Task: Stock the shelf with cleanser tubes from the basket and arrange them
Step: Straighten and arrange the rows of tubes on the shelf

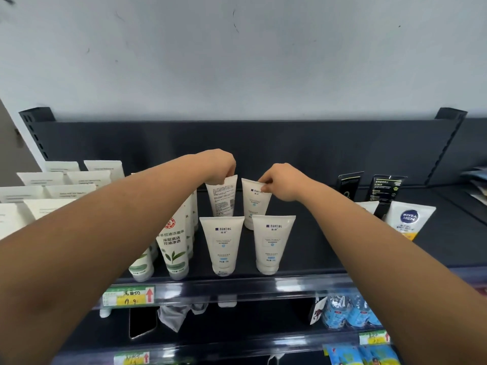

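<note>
Centrally in the head view, two white cleanser tubes are pinched by their crimped top edges at the back of a dark shelf (329,233). The left hand (220,164) is closed on the left rear tube (221,196), whose fine-print side faces the camera; the right hand (279,180) is closed on the right rear tube (255,206), its logo showing. Just in front, two more matching tubes, the front left tube (222,246) and front right tube (270,243), are stood cap-down near the shelf edge. Green-leaf tubes (172,243) are ranged at lower left, a Nivea Men tube (408,219) at right. A yellow price tag (129,296) is fixed to the shelf rail below.
</note>
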Demonstrator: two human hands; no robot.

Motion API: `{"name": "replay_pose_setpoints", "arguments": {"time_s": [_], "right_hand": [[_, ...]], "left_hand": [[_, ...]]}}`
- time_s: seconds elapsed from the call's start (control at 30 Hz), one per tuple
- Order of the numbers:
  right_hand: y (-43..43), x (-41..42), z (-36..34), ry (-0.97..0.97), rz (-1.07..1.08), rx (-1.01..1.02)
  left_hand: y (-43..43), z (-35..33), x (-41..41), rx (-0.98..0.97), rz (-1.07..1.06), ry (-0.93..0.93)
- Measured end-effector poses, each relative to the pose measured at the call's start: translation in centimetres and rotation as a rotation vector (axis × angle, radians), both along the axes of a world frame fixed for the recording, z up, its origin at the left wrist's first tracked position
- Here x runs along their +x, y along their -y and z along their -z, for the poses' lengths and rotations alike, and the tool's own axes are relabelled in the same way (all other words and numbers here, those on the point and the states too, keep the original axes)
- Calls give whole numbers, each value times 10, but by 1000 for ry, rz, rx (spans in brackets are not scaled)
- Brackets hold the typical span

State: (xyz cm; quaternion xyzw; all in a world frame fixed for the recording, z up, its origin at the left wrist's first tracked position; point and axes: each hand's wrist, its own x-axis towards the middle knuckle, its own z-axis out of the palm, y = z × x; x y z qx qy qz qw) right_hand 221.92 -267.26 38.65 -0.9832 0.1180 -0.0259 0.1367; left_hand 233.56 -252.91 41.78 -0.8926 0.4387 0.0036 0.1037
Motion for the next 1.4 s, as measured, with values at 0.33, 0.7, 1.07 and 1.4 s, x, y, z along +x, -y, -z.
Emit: {"name": "replay_pose_setpoints", "arguments": {"time_s": [0.33,0.7,1.07,1.4], "right_hand": [[9,-12,-11,-111,-8,3],[7,-22,-10,-93,16,-5],[4,-28,-13,-130,-18,20],[9,-35,-12,-181,-53,166]], "left_hand": [[-4,-9,-5,-30,-4,-279],[-13,-8,2,57,13,-200],[-16,-5,-6,19,110,-188],[-27,-7,-12,29,121,-256]]}}
